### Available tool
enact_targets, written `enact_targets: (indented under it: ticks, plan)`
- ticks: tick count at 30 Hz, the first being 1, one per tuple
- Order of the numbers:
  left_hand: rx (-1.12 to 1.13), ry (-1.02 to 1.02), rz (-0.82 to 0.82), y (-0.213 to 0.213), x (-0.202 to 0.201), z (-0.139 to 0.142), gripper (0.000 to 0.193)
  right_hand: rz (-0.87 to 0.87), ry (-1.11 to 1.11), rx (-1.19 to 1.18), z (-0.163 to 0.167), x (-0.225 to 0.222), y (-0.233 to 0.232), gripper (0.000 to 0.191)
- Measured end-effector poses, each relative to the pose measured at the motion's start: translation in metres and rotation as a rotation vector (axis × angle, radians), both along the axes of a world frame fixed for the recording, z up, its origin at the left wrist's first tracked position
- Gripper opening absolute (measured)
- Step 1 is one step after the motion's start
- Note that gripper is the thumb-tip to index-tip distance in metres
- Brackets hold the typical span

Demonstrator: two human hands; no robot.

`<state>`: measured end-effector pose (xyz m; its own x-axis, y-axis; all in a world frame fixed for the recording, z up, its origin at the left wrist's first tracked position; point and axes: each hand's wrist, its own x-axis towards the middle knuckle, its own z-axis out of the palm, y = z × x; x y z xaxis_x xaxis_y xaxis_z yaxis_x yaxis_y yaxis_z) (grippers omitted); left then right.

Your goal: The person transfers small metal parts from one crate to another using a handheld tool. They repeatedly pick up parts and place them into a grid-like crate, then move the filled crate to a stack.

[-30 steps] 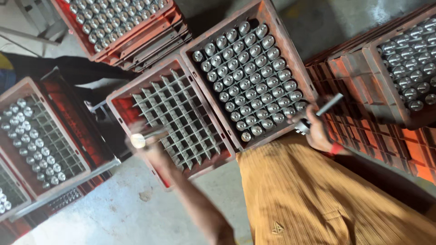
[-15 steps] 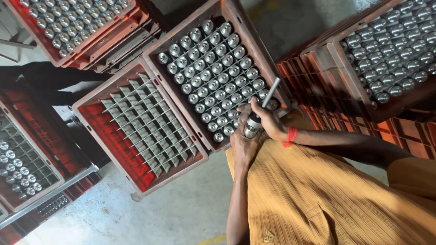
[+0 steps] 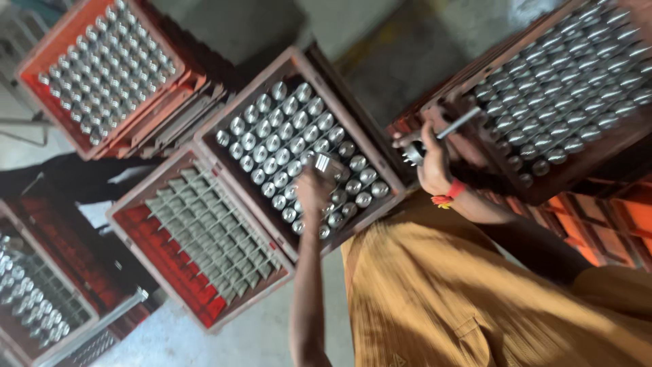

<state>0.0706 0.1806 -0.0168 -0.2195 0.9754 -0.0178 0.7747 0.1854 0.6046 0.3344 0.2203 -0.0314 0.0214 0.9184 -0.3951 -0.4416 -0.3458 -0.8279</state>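
a person in a mustard-coloured shirt [image 3: 475,299] works over crates of shiny metal cylinders, seen from above. five crates show in the frame. at centre, a brown crate [image 3: 299,146] is packed with upright silver cylinders, too many and too blurred to count exactly. the left hand [image 3: 314,189] reaches up from the bottom of the frame over this crate, its grip closed around one silver cylinder [image 3: 322,163] held just above the rows in the crate's lower right part. the right hand [image 3: 431,160], with a red band [image 3: 448,194] at the wrist, sits right of centre at the near edge of a second full crate [image 3: 543,156] in the upper right of the frame; its grip is closed on a slim metal rod [image 3: 456,124] that slants up to the right, with another small metal piece at the fingers that is too blurred to make out. lower left of centre, touching the centre crate, a red crate [image 3: 146,245] holds only a grey divider grid [image 3: 210,234], its cells without cylinders. a fourth crate [image 3: 41,81], orange-red and full of cylinders, lies in the upper left of the frame, and a fifth [image 3: 34,299], partly filled, is cut off at the lower left edge. stacked orange crates [image 3: 604,224] show at the right edge, and grey concrete floor [image 3: 224,340] shows at the bottom.
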Motion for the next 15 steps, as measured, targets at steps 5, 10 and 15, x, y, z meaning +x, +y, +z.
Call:
enact_targets:
  ticks: [5, 10, 15]
  plan:
    - [0.196, -0.006, 0.177, 0.116, -0.024, 0.026, 0.055, -0.107, 0.039, -0.018, -0.008, 0.063, 0.007, 0.054]
    - [0.406, -0.018, 0.195, 0.136, -0.007, 0.033, 0.053, -0.023, -0.054, -0.115, -0.011, 0.080, -0.013, 0.058]
    - [0.516, -0.088, 0.527, 0.045, 0.035, 0.026, 0.059, 0.155, -0.109, -0.202, 0.005, 0.079, -0.024, 0.052]
